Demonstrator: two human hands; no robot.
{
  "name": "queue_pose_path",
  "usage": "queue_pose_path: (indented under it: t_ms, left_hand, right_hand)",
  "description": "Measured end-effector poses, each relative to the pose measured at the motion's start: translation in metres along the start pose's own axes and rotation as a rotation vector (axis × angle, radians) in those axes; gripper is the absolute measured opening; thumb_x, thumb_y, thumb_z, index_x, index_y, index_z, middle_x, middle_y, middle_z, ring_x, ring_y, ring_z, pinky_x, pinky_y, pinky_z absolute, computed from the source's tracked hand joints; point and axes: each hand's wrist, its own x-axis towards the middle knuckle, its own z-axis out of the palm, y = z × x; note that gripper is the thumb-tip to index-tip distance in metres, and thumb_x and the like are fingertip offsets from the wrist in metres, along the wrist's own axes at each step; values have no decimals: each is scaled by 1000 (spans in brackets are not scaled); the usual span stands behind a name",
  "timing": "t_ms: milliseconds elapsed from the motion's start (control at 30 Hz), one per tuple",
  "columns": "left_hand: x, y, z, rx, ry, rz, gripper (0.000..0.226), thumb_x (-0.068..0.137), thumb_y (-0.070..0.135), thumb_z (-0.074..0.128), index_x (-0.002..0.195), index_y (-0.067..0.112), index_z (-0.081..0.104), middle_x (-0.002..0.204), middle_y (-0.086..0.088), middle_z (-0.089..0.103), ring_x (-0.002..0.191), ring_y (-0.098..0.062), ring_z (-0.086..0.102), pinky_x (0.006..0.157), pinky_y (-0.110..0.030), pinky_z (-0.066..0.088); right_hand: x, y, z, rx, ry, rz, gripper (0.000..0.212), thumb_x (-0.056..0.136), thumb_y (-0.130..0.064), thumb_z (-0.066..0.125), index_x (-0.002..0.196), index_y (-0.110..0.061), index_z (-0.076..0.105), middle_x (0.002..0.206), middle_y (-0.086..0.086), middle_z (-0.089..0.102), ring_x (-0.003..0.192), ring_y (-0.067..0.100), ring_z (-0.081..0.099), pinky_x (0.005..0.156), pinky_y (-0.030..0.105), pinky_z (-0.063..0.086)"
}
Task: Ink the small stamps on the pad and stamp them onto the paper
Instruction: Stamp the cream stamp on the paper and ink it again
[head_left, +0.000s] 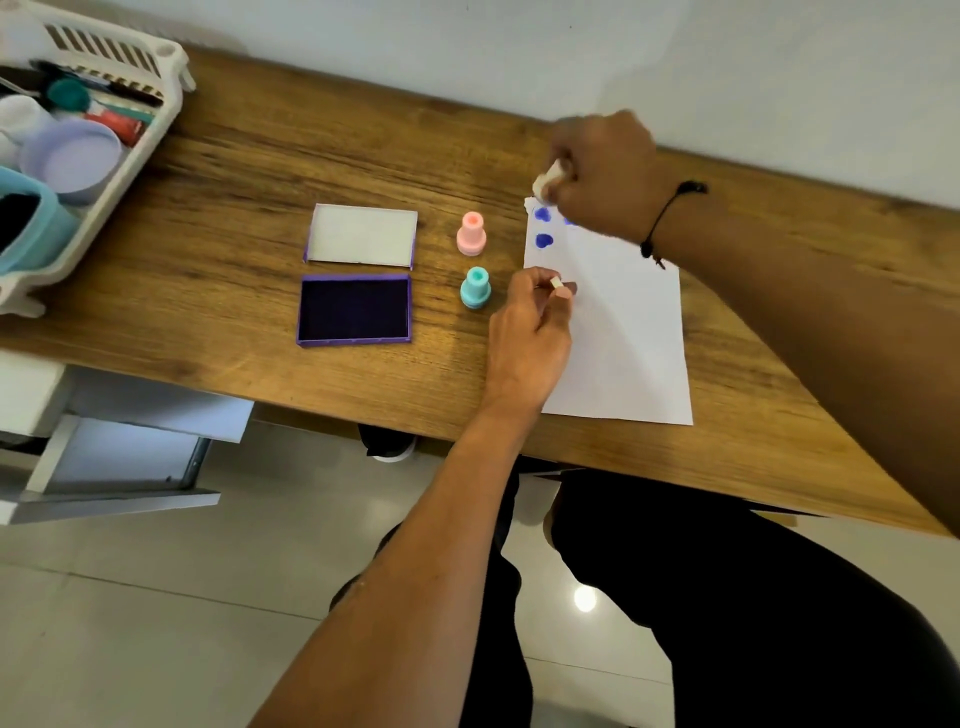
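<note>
Both hands pinching: right hand (602, 166) a whitish stamp (548, 182) above paper (623, 338), left hand (524, 332) another; I judge stamps light, rigid, best gripped by narrow necks.

Both forearms are bare, with no sleeves showing. The right hand (605, 171) has a thin black cord bracelet (670, 218) at its wrist, with a small knot hanging. The left hand (527, 332) wears nothing. The legs are in black trousers (727, 597).
</note>
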Motion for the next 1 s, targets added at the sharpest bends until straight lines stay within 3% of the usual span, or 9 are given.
queue_pose_path:
  t_ms: [67, 133, 200, 267, 400, 500, 767, 1000]
  left_hand:
    - [-2, 7, -6, -46, 22, 24, 16, 93, 18, 48, 108, 15, 49, 117, -9, 65, 112, -15, 59, 85, -16, 43]
    - [-5, 12, -13, -128, 49, 50, 10, 92, 20, 48, 102, 20, 48, 112, -9, 66, 110, -17, 60, 89, -22, 45]
    - [-9, 15, -20, -181, 53, 66, 7, 93, 20, 48, 98, 25, 49, 101, -1, 66, 106, -17, 61, 92, -29, 46]
    - [-12, 16, -23, -202, 56, 73, 10, 92, 20, 49, 96, 29, 50, 96, 2, 62, 101, -15, 59, 91, -32, 46]
    - [-17, 19, -24, -249, 82, 53, 16, 90, 16, 52, 91, 32, 55, 93, 4, 59, 93, -17, 56, 92, -38, 48]
    - [-20, 21, -24, -314, 73, 56, 15, 90, 12, 52, 94, 25, 58, 88, 7, 61, 86, -13, 58, 87, -31, 51]
    - [-24, 27, -27, -329, 111, 61, 21, 89, 6, 53, 108, 6, 59, 88, 5, 64, 77, -7, 59, 75, -19, 53]
    - [-29, 26, -42, -311, 104, 25, 14, 90, 6, 52, 99, 8, 62, 81, -1, 64, 69, -9, 57, 66, -18, 51]
  right_hand:
    - [-3, 0, -20, 116, 100, 67, 22, 78, -16, 58, 92, 0, 64, 94, 15, 67, 92, 32, 61, 74, 31, 43]
    - [-13, 1, -35, 238, 119, 134, 22, 77, -15, 61, 89, 2, 65, 87, 14, 68, 82, 27, 63, 74, 34, 47]
    - [-28, 1, -42, 424, 64, 222, 19, 76, -15, 64, 87, 1, 64, 77, 12, 68, 62, 19, 60, 64, 34, 51]
    - [-45, -1, -42, 587, -10, 296, 12, 77, -16, 66, 84, -6, 64, 67, 7, 64, 51, 14, 53, 50, 28, 45]
    - [-73, -13, -36, 870, -99, 394, 6, 81, -7, 62, 80, -12, 64, 64, 8, 63, 42, 9, 51, 43, 23, 41]
    - [-85, -23, -32, 1001, -134, 394, 9, 83, -5, 60, 79, -12, 64, 60, 8, 61, 38, 8, 49, 41, 20, 42]
    - [-89, -36, -25, 928, -144, 365, 8, 85, -9, 60, 81, -15, 62, 64, 7, 62, 39, 4, 51, 45, 23, 43]
    - [-96, -47, -15, 889, -125, 313, 4, 85, -15, 61, 87, -12, 63, 65, 5, 64, 43, 4, 54, 45, 21, 46]
